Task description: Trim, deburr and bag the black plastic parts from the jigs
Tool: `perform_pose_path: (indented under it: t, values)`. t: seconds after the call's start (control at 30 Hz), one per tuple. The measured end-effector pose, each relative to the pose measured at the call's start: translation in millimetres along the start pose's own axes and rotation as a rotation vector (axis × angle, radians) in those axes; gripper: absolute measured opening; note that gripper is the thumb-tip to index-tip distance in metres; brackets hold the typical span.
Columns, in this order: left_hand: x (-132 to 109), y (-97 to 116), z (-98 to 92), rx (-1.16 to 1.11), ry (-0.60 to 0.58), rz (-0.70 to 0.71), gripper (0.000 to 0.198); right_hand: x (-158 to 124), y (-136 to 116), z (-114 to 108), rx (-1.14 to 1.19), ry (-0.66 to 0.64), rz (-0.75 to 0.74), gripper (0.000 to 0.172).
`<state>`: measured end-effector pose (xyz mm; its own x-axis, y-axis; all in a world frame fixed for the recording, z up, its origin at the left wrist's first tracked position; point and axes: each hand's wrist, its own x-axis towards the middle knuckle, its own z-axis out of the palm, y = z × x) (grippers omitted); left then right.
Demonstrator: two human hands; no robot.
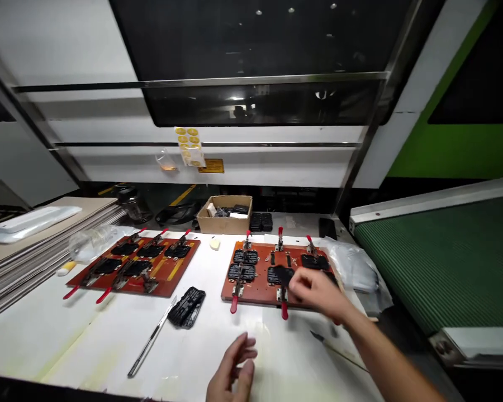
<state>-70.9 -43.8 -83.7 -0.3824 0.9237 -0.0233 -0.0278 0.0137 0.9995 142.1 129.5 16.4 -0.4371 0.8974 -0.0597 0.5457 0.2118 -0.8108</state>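
Observation:
My right hand (316, 290) reaches over the right red-brown fixture board (260, 293) and pinches a small black plastic part (283, 274) at the board's middle front slot. Other black parts sit in the board's slots, held by red-handled toggle clamps (233, 302). Low at the front of the white table (88, 340), my left hand (233, 373) hovers with its fingers loosely spread and nothing in it. A loose black part (187, 306) lies on the table between the two boards, next to a long metal tool (151, 337).
A second fixture board (164, 272) filled with black parts lies at the left. Behind it are stacked flat boards (33, 251), a cardboard box (225, 215) of parts and plastic bags (352, 262). A green conveyor belt (444, 262) runs along the right.

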Motion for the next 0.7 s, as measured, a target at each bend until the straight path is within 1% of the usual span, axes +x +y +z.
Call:
perform_pose_path:
  t: [0.03, 0.07, 0.13, 0.17, 0.2, 0.23, 0.27, 0.33, 0.37, 0.4, 0.43, 0.47, 0.5, 0.57, 0.63, 0.7]
  values:
    - [-2, 7, 12.8, -0.121, -0.062, -0.051, 0.069, -27, -3, 16, 0.094, -0.028, -0.008, 0.024]
    - [-4, 13, 25.2, -0.231, -0.133, -0.112, 0.084, -52, -5, 32, 0.276, -0.048, -0.009, 0.027]
    - [-9, 24, 44.8, -0.360, -0.263, -0.261, 0.103, -91, -3, 56, 0.545, -0.118, 0.005, 0.035]
    - [-11, 29, 51.3, -0.376, -0.307, -0.337, 0.107, -103, 3, 61, 0.628, -0.136, 0.011, 0.041]
    - [-12, 33, 55.6, -0.371, -0.336, -0.406, 0.107, -113, 12, 58, 0.640, -0.124, 0.020, 0.045]
    - [-12, 35, 58.2, -0.358, -0.351, -0.463, 0.106, -120, 24, 49, 0.576, -0.071, 0.037, 0.047]
    - [-13, 37, 59.6, -0.341, -0.357, -0.511, 0.104, -125, 39, 36, 0.418, 0.007, 0.067, 0.045]
    - [-17, 38, 61.0, -0.304, -0.361, -0.588, 0.101, -133, 75, 2, -0.045, 0.159, 0.163, 0.037]
    - [-20, 38, 61.7, -0.293, -0.369, -0.619, 0.100, -134, 92, -16, -0.262, 0.190, 0.213, 0.039]
    - [-24, 37, 62.6, -0.292, -0.380, -0.643, 0.099, -133, 108, -31, -0.412, 0.190, 0.251, 0.046]
    - [-28, 36, 63.8, -0.301, -0.396, -0.661, 0.097, -132, 122, -45, -0.503, 0.168, 0.273, 0.054]
    - [-32, 34, 64.9, -0.318, -0.415, -0.673, 0.095, -129, 132, -56, -0.541, 0.138, 0.277, 0.061]
    - [-35, 33, 65.7, -0.342, -0.434, -0.680, 0.092, -127, 138, -65, -0.554, 0.111, 0.268, 0.062]
    - [-40, 32, 65.1, -0.397, -0.463, -0.678, 0.088, -126, 139, -75, -0.604, 0.055, 0.227, 0.052]
    - [-42, 33, 60.7, -0.448, -0.462, -0.669, 0.086, -134, 127, -75, -0.638, 0.011, 0.166, 0.041]
    - [-44, 36, 54.2, -0.514, -0.456, -0.664, 0.085, -149, 106, -68, -0.612, -0.031, 0.057, 0.039]
